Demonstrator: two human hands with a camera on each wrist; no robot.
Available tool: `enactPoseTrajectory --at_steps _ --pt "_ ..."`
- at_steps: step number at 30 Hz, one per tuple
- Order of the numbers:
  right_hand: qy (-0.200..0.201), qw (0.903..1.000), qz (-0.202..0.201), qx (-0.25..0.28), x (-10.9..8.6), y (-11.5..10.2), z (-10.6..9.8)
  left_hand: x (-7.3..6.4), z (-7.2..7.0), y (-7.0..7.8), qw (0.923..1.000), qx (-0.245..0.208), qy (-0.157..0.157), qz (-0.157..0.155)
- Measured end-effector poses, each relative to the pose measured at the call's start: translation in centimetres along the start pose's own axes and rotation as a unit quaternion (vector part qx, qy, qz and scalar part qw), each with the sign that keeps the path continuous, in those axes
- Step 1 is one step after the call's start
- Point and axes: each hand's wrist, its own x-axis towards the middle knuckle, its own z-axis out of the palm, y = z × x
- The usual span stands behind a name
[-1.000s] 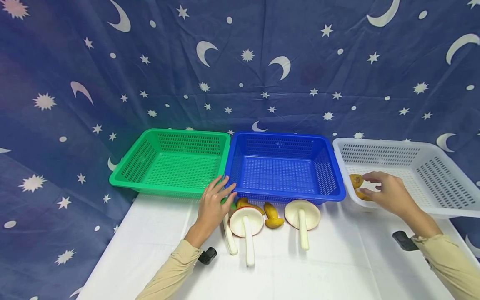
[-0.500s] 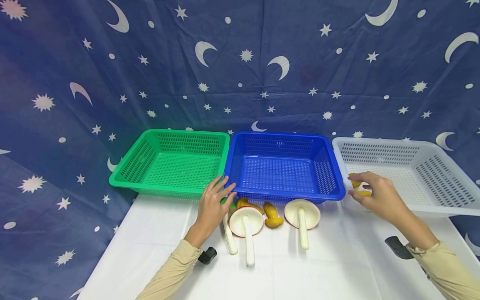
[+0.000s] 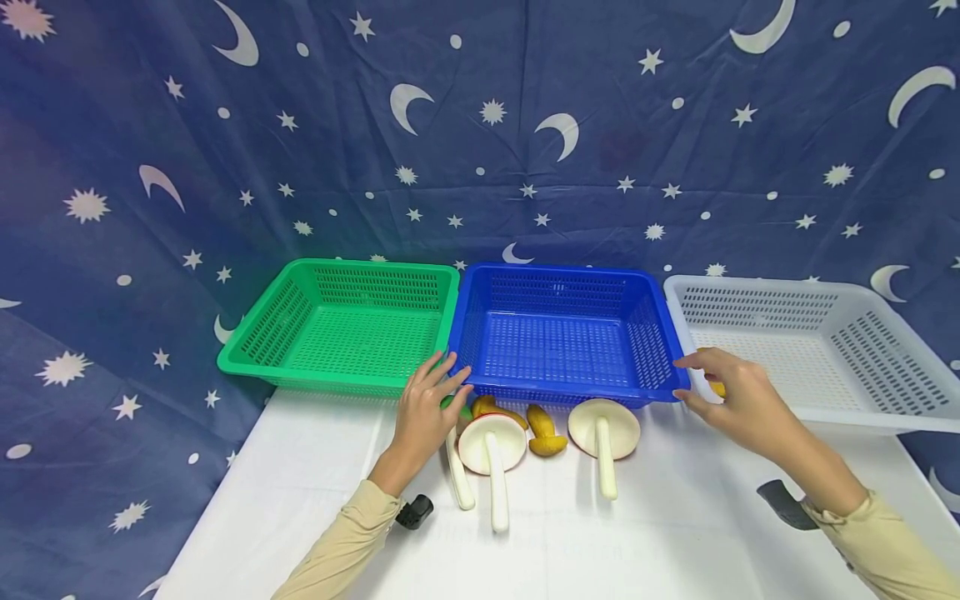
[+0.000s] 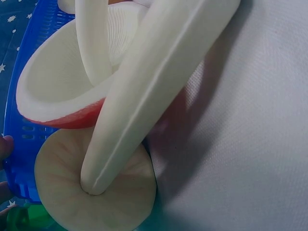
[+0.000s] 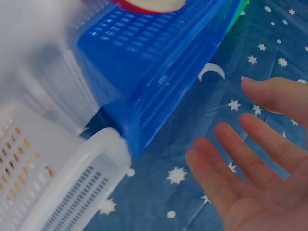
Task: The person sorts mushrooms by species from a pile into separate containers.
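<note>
L hand (image 3: 429, 408): lower ctr-left of head view, fingers extended & spread, thumb apart, over cap of green mushroom (image 3: 461, 479); can't tell if touching. Stem runs down toward bottom of frame.

R hand (image 3: 738, 408): right side, lower half, at near-left corner of white basket (image 3: 757, 308). Thumb & fingers well apart, nothing btwn; R wrist view agrees. Yellow mushroom (image 3: 717, 389) inside basket, mostly hidden behind hand.

Lower ctr, on white cloth (image 3: 637, 550): red-rimmed mushroom (image 3: 497, 475) just right of green one, gills up; brown mushroom (image 3: 501, 410) partly behind it; mustard mushroom (image 3: 546, 432) next, cap toward bottom of frame; pale-gilled mushroom (image 3: 604, 442) farther right, stem toward bottom.

Baskets in row across mid-frame: green basket (image 3: 322, 379) left, blue basket (image 3: 570, 393) ctr, white one right. Bkgd: navy curtain (image 3: 480, 83), moons & stars.
</note>
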Motion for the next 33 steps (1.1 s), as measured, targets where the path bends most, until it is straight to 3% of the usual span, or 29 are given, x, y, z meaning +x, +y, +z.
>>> enactPoseTrajectory --at_steps 7,17,33 --pt "0.004 0.9992 -0.039 -0.002 0.2 -1.5 0.5 0.1 0.0 0.0 0.9999 0.001 0.007 0.008" --pt "-0.058 0.9979 -0.021 0.02 0.4 -3.6 1.4 0.1 0.1 0.0 0.9999 0.003 0.006 0.008" --pt "-0.101 0.9931 -0.048 0.034 0.5 -5.6 3.5 0.0 0.0 0.0 1.0 0.001 0.007 0.004"
